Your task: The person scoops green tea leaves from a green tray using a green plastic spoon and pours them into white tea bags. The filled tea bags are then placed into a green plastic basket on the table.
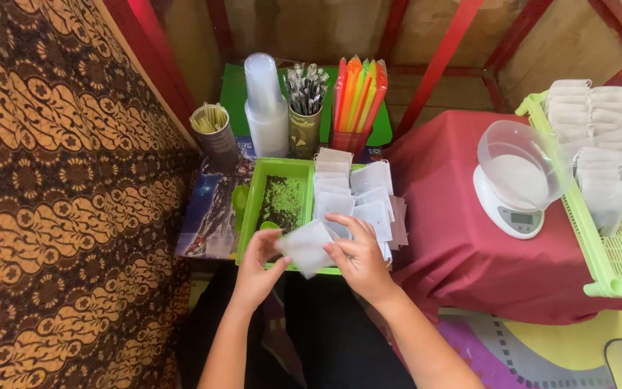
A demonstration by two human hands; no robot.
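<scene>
White paper sachet (305,247), small and flat, is pinched between both my hands just above the near edge of the green tray (252,209). My left hand (258,265) grips its left side, thumb on top and fingers curled beneath. My right hand (358,253) clamps the right side, fingers folded over the upper edge. Whether the sachet is filled I cannot tell.

Tray's left half holds a bed of dark loose tea leaves (282,202), with a green scoop (268,225) lying at its near end. Tray's right half carries a stack of empty white sachets (361,198), overlapping, some spilling past the rim.

Behind the tray: a stack of clear plastic cups (266,104), a tin of wrapped straws (305,108), and a bundle of orange, yellow and green straws (358,94).

To my right, on red cloth (448,238), a white kitchen scale (509,209) bears a clear bowl (520,162). Just beside it, a pale green basket (613,266) holds rows of white sachets (602,137).
</scene>
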